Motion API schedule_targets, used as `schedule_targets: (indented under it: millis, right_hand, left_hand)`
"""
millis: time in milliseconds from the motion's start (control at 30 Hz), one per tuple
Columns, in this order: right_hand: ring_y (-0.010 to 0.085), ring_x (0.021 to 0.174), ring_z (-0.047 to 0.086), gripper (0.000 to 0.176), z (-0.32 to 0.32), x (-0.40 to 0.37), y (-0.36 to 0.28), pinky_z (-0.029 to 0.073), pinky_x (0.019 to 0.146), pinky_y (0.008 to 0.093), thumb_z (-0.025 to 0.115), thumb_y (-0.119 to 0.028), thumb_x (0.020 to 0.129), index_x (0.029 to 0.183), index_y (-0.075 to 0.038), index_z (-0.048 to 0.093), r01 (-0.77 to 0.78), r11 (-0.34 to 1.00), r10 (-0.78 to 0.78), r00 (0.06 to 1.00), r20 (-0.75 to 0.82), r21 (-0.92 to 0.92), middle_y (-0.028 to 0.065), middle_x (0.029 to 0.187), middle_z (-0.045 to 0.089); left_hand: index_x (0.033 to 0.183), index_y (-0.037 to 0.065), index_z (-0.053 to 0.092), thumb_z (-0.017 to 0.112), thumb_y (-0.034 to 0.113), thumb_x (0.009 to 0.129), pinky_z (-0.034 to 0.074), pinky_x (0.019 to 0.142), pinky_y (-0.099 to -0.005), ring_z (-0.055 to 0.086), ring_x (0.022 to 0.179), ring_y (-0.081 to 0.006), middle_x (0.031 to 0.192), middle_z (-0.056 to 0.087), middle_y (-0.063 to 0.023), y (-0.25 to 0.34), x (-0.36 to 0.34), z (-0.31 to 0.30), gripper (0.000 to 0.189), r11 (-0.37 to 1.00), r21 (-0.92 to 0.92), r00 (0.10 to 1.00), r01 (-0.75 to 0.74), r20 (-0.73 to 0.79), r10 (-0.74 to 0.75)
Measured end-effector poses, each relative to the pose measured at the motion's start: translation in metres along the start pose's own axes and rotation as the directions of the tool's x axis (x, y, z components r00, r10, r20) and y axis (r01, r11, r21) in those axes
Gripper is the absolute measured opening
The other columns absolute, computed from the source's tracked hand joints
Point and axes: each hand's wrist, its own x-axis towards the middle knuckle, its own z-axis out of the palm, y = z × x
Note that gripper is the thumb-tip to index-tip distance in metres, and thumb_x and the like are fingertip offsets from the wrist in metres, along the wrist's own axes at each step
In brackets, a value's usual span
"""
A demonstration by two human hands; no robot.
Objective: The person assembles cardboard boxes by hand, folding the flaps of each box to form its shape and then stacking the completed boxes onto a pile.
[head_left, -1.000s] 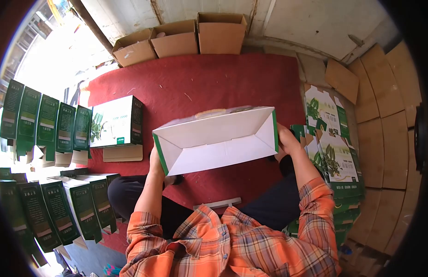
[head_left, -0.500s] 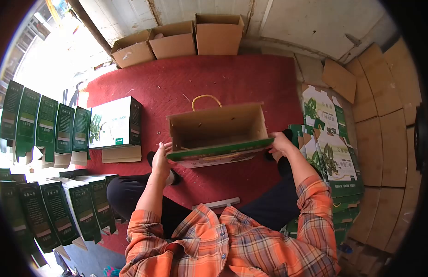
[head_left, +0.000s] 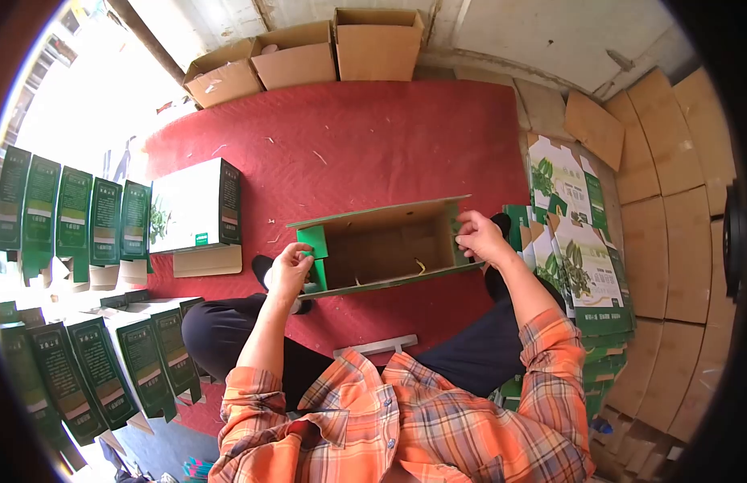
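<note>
Beyond box: bare red mat (head_left: 349, 137) up to brown cartons (head_left: 293, 56)
Left: white-and-green box (head_left: 192, 205) blocks
Right: stacked flat boxes (head_left: 587, 266) block
Near side: knees (head_left: 216, 330) flank a mat gap
Box mouth (head_left: 390, 241): open upward

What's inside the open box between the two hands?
Inside the open box, I see brown cardboard and a bit of yellow cord. The green flaps hide whatever is under them at the left end.

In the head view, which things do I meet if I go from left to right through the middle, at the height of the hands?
Row of green boxes, white box, left hand, open box, right hand, printed cartons, brown cardboard.
</note>
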Motion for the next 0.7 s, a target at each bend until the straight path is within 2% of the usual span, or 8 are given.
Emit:
schedule_targets:
  millis: [133,267,333,400,467,600,667,700]
  right_hand:
    - [0.02,0.091,0.065,0.052,0.001,0.01,0.01,0.056,0.068,0.0289,0.062,-0.014,0.092,0.138,0.003,0.043,-0.145,0.988,0.134,0.978,0.162,0.055,0.0131,0.113,0.06]
    - [0.0256,0.109,0.062,0.07,0.001,0.005,-0.001,0.054,0.081,0.0342,0.064,-0.034,0.093,0.145,0.002,0.035,-0.177,0.984,0.174,0.964,0.2,-0.008,0.0199,0.134,0.053]
    - [0.0265,0.111,0.061,0.075,-0.002,0.0,-0.009,0.053,0.084,0.0354,0.066,-0.039,0.09,0.146,0.001,0.034,-0.172,0.985,0.172,0.958,0.229,-0.02,0.0208,0.136,0.052]
    - [0.0274,0.114,0.06,0.08,-0.005,0.0,-0.008,0.051,0.088,0.0366,0.068,-0.043,0.088,0.147,0.0,0.033,-0.166,0.986,0.169,0.95,0.262,-0.034,0.0217,0.137,0.05]
    - [0.0288,0.115,0.059,0.086,-0.009,0.001,-0.003,0.049,0.092,0.0386,0.072,-0.044,0.083,0.147,-0.002,0.034,0.1,0.981,-0.033,0.929,0.368,-0.164,0.0218,0.138,0.05]
    - [0.0304,0.119,0.056,0.079,-0.003,0.0,-0.003,0.045,0.097,0.0398,0.075,-0.04,0.081,0.143,-0.004,0.042,0.148,0.976,-0.08,0.926,0.368,-0.16,0.0208,0.139,0.05]
    - [0.0321,0.12,0.054,0.062,0.004,0.006,-0.002,0.043,0.099,0.0418,0.075,-0.031,0.08,0.131,-0.003,0.054,0.122,0.955,-0.068,0.977,0.202,-0.271,0.0186,0.134,0.054]
    - [0.0321,0.115,0.054,0.044,0.013,0.008,0.001,0.044,0.098,0.044,0.074,-0.025,0.079,0.117,-0.007,0.062,0.32,0.814,-0.323,0.943,0.081,-0.485,0.0148,0.123,0.059]
  left_hand:
    - [0.12,0.005,0.063,0.069,0.017,0.087,0.051,0.057,-0.0272,0.061,0.063,-0.0111,0.082,0.06,-0.0053,0.004,0.0,-0.001,0.036,0.95,0.283,0.99,-0.134,0.09,0.112]
    - [0.135,0.005,0.054,0.071,0.044,0.084,0.055,0.075,-0.0333,0.067,0.095,-0.0247,0.118,0.064,-0.0139,0.045,-0.022,-0.012,0.066,0.949,0.311,0.969,0.047,0.217,-0.119]
    - [0.145,-0.001,0.038,0.076,0.035,0.083,0.047,0.095,-0.0378,0.056,0.114,-0.0257,0.131,0.055,-0.0172,0.047,-0.024,-0.02,0.081,0.958,0.278,0.934,0.067,0.32,-0.158]
    - [0.146,-0.001,0.036,0.078,0.038,0.08,0.044,0.099,-0.0386,0.05,0.125,-0.0277,0.137,0.051,-0.0204,0.048,-0.027,-0.023,0.087,0.882,0.44,0.885,-0.17,0.461,-0.059]
    - [0.143,-0.001,0.041,0.077,0.036,0.082,0.046,0.097,-0.0383,0.054,0.121,-0.0276,0.132,0.055,-0.0217,0.049,-0.028,-0.019,0.08,0.875,0.456,0.897,-0.161,0.438,-0.064]
    - [0.127,0.007,0.061,0.071,0.041,0.084,0.052,0.084,-0.0384,0.068,0.095,-0.0319,0.106,0.069,-0.0151,0.035,-0.012,-0.003,0.055,0.913,0.379,0.971,-0.152,0.231,0.066]
    - [0.114,0.008,0.066,0.068,0.031,0.087,0.052,0.081,-0.0417,0.065,0.093,-0.0353,0.102,0.068,-0.0159,0.03,-0.004,0.008,0.035,0.815,0.531,0.973,-0.231,0.134,0.188]
    - [0.102,0.008,0.067,0.065,0.022,0.087,0.051,0.079,-0.0436,0.063,0.09,-0.0372,0.094,0.067,-0.0154,0.035,-0.007,0.021,0.02,0.714,0.601,0.916,-0.36,0.083,0.392]
